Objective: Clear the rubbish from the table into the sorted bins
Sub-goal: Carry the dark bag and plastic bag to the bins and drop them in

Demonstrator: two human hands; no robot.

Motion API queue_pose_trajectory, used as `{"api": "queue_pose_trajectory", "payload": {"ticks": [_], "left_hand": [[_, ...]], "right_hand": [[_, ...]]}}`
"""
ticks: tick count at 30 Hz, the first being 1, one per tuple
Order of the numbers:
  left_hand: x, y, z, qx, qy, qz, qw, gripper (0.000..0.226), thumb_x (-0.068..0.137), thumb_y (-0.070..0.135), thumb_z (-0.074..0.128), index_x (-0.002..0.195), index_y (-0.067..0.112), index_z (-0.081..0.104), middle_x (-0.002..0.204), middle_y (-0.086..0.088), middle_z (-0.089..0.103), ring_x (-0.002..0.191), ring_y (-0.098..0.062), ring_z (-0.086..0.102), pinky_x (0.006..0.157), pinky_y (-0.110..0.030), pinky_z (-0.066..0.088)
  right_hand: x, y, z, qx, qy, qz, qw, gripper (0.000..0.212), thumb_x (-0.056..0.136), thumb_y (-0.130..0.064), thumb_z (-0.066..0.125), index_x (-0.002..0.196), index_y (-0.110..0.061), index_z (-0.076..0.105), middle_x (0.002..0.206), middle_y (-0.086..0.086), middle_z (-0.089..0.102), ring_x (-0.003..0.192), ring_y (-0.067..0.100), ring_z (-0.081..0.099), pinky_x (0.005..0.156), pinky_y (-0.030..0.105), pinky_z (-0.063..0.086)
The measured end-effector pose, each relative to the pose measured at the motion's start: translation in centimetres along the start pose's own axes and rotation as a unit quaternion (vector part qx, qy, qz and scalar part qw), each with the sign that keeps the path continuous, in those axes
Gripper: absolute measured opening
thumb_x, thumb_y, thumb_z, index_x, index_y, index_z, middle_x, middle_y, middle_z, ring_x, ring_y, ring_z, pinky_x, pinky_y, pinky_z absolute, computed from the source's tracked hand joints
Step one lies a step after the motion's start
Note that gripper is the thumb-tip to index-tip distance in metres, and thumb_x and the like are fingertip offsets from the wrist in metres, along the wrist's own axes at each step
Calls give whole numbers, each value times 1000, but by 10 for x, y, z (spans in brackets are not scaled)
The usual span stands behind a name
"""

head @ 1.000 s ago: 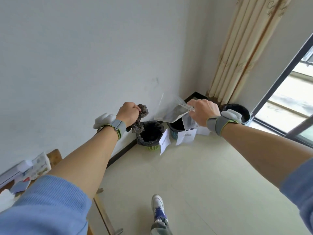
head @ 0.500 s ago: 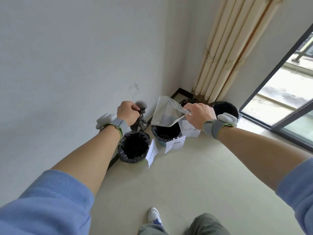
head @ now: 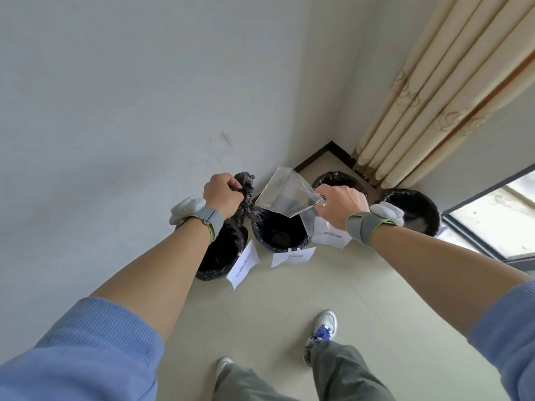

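While both hands hang above the row of black-lined round waste bins (head: 411, 198) set along the white wall (head: 144, 111), the step in hand is judged to be the drop-off, with nothing yet let go.

Left hand (head: 223, 195): clenched round a dark crumpled wad of rubbish (head: 245, 188), held over the far edge of the leftmost bin (head: 211, 275), close to the wall.

Right hand (head: 338, 205): fingers pinch one corner of a clear flat plastic bag (head: 285, 195), which juts out to the left, hanging over the second bin (head: 260, 243).

White paper labels (head: 243, 264) hang at the front of three bins; their print is too small to read, so the category of each bin cannot be told.

Assessment: the next move calls for matching each item to its labelled bin, centring the hand over that opening and loosening the fingers. The bag looks light and may drift, so a low release seems advisable.
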State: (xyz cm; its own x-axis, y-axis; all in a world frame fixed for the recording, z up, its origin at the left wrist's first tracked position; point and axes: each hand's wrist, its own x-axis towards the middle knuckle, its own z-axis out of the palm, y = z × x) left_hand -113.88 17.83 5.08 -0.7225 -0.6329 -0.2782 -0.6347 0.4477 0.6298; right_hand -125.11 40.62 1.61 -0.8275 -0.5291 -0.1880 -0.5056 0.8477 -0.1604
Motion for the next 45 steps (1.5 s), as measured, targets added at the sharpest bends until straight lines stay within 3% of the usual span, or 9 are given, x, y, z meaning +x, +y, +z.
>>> {"api": "queue_pose_trajectory", "payload": {"ticks": [6,11,16,28,32,35,38,40,45], "left_hand": [[34,-12,78,18,50,-73,996,14,77,2,61,79,15,55,82,-2,58,76,-24,51,60,-27,37],[76,-49,151,-29,38,-110,993,16,80,8,64,72,21,61,83,-9,70,72,-35,69,72,-42,60],[125,-107,235,-18,23,-106,994,18,83,6,59,92,13,73,97,-10,73,86,-32,70,83,-40,58],[228,-236,419,64,-40,-61,995,30,91,4,53,114,9,71,127,-10,62,119,-29,57,98,-31,45],[251,-267,460,129,-90,-64,986,35,88,3,55,65,25,43,73,1,48,84,-30,49,74,-32,42],[265,-283,481,140,-115,-63,981,45,88,4,55,61,27,27,68,5,36,79,-25,45,71,-31,41],[276,-295,500,136,-141,-52,979,20,88,6,54,98,21,63,95,-7,62,88,-33,60,73,-32,47],[283,-300,510,135,-163,-45,976,47,88,6,52,133,20,52,118,-13,62,102,-34,62,77,-33,49],[285,-301,513,167,-184,-48,967,48,91,12,50,138,14,44,128,-17,55,111,-37,58,88,-38,49]], "right_hand": [[59,50,52,-28,-79,-20,996,27,94,-38,49,115,-23,57,86,2,63,72,27,56,60,30,43],[104,72,129,-10,-95,-9,995,31,92,-38,49,117,-19,55,92,3,62,77,28,58,61,31,41],[152,79,233,7,-117,-6,993,33,93,-30,45,123,-16,51,107,8,62,94,32,60,66,34,39],[247,86,481,-24,-147,-22,989,29,93,-23,55,119,-14,46,101,11,67,88,33,66,63,35,43],[270,89,532,-61,-202,-23,977,23,93,-17,55,114,-10,52,111,14,64,97,36,64,66,35,42],[289,92,558,-78,-232,-25,969,21,93,-9,52,113,-6,57,114,15,64,100,36,64,68,35,43],[305,93,581,-93,-238,-30,966,22,91,-7,54,111,-5,63,113,16,66,98,35,66,69,33,45],[310,92,591,-108,-236,-34,965,25,92,-8,55,115,-4,64,116,16,65,102,35,65,71,32,44],[308,93,603,-127,-243,-27,961,26,93,-9,55,117,-7,64,119,15,66,105,33,66,72,31,44]]}}
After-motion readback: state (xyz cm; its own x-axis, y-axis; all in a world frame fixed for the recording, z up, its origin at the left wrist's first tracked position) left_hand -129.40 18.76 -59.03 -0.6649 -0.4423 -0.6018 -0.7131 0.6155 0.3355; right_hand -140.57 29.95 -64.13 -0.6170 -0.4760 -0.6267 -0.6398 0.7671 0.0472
